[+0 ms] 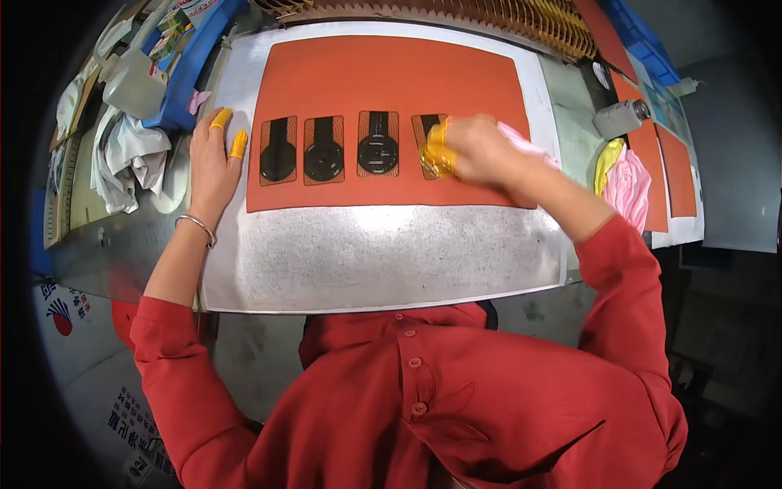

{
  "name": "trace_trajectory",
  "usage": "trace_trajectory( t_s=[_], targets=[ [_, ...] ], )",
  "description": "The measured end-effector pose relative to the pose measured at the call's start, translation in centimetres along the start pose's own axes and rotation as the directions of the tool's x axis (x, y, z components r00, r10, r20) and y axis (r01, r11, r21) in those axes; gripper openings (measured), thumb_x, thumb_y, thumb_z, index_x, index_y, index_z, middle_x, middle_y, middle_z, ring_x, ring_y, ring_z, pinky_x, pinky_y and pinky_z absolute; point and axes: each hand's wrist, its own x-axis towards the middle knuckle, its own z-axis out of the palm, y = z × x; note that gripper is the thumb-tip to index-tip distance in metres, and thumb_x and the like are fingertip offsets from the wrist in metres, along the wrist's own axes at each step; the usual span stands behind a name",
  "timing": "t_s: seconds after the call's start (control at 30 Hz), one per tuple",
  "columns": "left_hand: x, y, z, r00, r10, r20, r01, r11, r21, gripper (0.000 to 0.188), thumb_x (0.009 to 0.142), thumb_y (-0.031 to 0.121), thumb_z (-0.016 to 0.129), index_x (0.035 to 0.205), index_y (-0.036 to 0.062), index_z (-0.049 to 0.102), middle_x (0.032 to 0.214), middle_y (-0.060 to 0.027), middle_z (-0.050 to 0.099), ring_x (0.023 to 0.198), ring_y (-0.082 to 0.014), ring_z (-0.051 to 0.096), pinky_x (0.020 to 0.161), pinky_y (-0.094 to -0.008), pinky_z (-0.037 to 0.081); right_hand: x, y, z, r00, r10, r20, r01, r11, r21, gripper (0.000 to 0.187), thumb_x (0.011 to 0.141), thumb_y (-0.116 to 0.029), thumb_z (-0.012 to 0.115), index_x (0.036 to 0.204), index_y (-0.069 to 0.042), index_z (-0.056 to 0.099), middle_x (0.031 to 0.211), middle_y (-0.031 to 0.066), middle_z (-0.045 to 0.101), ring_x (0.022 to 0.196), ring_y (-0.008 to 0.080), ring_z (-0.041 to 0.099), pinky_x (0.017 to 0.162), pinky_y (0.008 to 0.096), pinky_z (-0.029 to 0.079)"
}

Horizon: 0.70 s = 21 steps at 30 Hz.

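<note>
In the head view, I see four flat black-and-brown pieces lined up in a row on an orange sheet, nearer its close edge than its far one. Each is a textured brown rectangle bearing a black shape: a straight band at the end away from the person, a round disc at the near end. Their long axes run away from the person, roughly side by side, bands pointing to the far edge of the sheet. The rightmost piece leans a little, its far end toward the left, and its disc end is hidden.

Over that one is the right hand, fingers bunched and bent downward, yellow finger covers at the tips. It's blurred, so I can't tell whether it grips the piece or only presses on it. Something pink shows just beside the wrist; whether it's held, I can't say.

The left hand holds nothing, thumb and forefinger apart, resting beside the sheet's left edge on the grey board. On the counter to the right are a grey bottle and a pink cloth.
</note>
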Motion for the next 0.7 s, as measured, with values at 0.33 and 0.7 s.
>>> trace_trajectory(
  t_s=[0.33, 0.7],
  targets=[
    [-0.1, 0.4, 0.2, 1.000, 0.002, -0.009, -0.003, 0.999, -0.034, 0.035, 0.084, 0.015, 0.058, 0.114, -0.0018, 0.050, 0.120, -0.0163, 0.049, 0.112, -0.0329, 0.045, 0.095, -0.0402, 0.034, 4.2, 2.2, -0.9, 0.987, 0.160, 0.005, -0.160, 0.987, -0.024, 0.013, 0.080, -0.017, 0.060, 0.086, -0.006, 0.063, 0.078, 0.0143, 0.061, 0.072, 0.0323, 0.060, 0.063, 0.0380, 0.049],
    [0.0, 0.3, 0.1, 0.998, 0.059, -0.028, -0.061, 0.996, -0.072, 0.033, 0.081, 0.013, 0.058, 0.109, -0.0027, 0.051, 0.115, -0.0164, 0.050, 0.107, -0.0337, 0.046, 0.092, -0.0411, 0.035, 7.1, -1.5, 0.3, 0.984, 0.180, -0.010, -0.181, 0.982, -0.052, 0.017, 0.081, -0.020, 0.057, 0.082, -0.004, 0.063, 0.072, 0.0148, 0.060, 0.065, 0.0322, 0.060, 0.058, 0.0398, 0.047]
  ],
)
